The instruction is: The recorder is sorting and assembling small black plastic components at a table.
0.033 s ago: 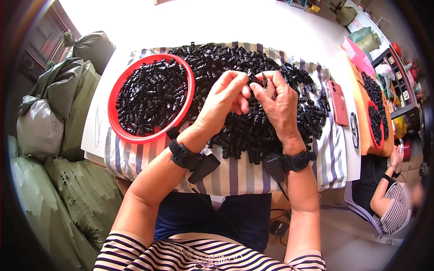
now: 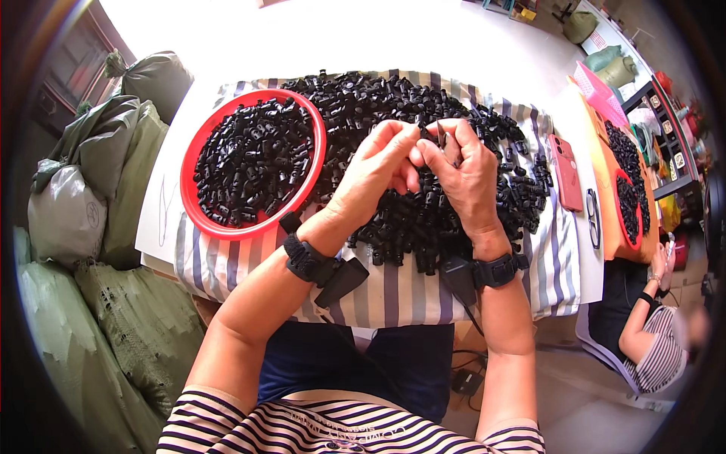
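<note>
My left hand is closed, its thumb and forefinger pinching a small black plastic part. Right beside it, my right hand grips a small pointed metal blade, whose lower part the fingers hide. The two sets of fingertips nearly meet at the part. Under both hands spreads a wide heap of black plastic parts on a striped cloth. To the left stands a round red basin filled with the same kind of parts.
A red phone and dark-framed glasses lie right of the heap. Stuffed green sacks stand left of the table. At far right, another person sits by an orange surface with more black parts.
My left fingers have shifted slightly around the small black part, which sits more upright between the fingertips. The right hand has hardly moved.
</note>
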{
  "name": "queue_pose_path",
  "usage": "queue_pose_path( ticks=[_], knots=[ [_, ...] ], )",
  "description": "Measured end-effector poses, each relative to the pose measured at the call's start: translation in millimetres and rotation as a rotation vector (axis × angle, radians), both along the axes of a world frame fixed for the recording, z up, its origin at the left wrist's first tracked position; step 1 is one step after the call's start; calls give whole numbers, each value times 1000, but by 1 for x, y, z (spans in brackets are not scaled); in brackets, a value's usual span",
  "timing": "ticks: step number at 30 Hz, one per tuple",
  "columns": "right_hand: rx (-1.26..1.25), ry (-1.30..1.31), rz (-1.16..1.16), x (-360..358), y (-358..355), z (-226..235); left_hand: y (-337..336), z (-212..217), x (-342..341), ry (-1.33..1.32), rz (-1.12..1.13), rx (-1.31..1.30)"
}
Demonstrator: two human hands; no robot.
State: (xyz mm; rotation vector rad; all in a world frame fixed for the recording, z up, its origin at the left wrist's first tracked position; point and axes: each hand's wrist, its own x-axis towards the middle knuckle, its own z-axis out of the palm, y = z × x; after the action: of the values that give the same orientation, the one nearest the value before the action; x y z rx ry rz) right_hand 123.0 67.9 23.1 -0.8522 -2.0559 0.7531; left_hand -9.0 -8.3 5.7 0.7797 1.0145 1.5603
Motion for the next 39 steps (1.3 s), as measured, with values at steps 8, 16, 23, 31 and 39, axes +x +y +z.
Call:
queue_pose_path(
  ticks=[8,16,23,31,39],
  knots=[
    [-72,133,141,-2,-4,-3,3,-3,-2,-106,-34,4],
    [-448,302,407,3,4,-7,2,-3,-2,-176,-145,70],
    [-476,377,395,1,-5,1,2,-6,-2,-171,-216,111],
    [-472,321,373,8,-3,12,0,0,1,27,-191,22],
    [-552,390,434,8,0,8,0,0,-1,-195,-225,-27]
  ],
)
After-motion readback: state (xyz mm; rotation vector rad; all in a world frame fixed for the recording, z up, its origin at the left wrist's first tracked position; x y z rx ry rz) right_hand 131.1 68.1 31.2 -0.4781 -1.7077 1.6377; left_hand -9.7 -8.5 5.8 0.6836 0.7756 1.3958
